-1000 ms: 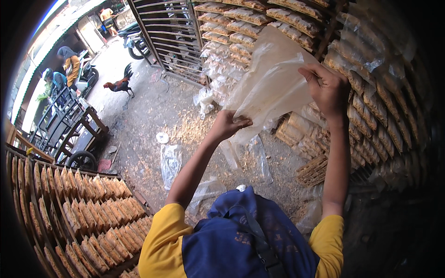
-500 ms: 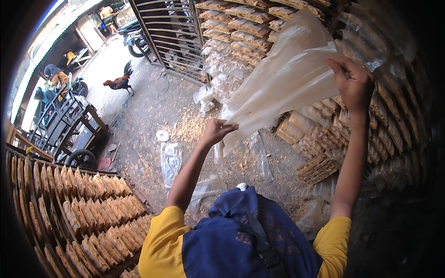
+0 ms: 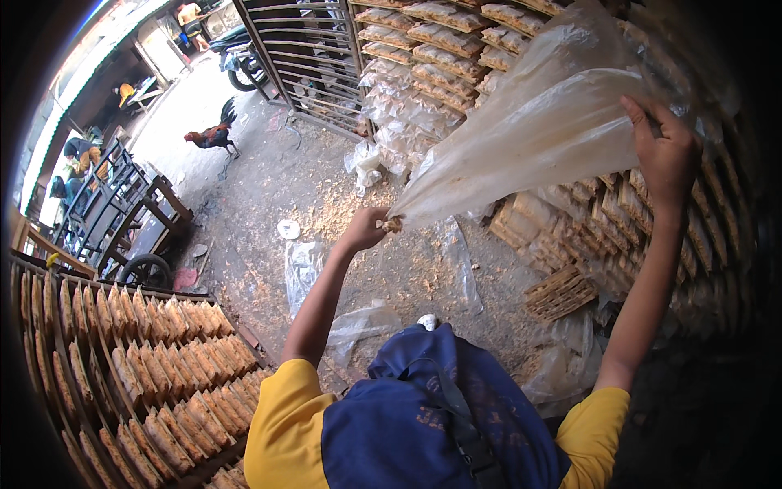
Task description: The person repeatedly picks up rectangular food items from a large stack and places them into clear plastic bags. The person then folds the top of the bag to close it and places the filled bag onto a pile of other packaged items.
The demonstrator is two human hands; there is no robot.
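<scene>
A large translucent plastic sheet (image 3: 538, 114) is stretched between my two hands over the floor, fanning out toward the upper right. My left hand (image 3: 368, 229) pinches its narrow, gathered end at the centre, with small brown crumbly bits at the fingertips. My right hand (image 3: 664, 155) grips the wide end higher up at the right, thumb raised against the plastic. Behind the sheet, racks of pale, plastic-covered slabs (image 3: 440, 33) line the wall; part of them is hidden by the sheet.
More slabs (image 3: 171, 359) stand in racks at lower left. Loose plastic (image 3: 300, 277) and crumbs lie on the concrete floor (image 3: 261, 204). A rooster (image 3: 210, 137), a slatted gate (image 3: 293, 69), a wheeled cart (image 3: 122, 204), a motorbike (image 3: 236, 61) and several people (image 3: 189, 24) are toward the upper left.
My right hand has moved rightward and up, drawing the sheet out wider. My left hand has shifted left and slightly down. The rooster stays near the same spot.
</scene>
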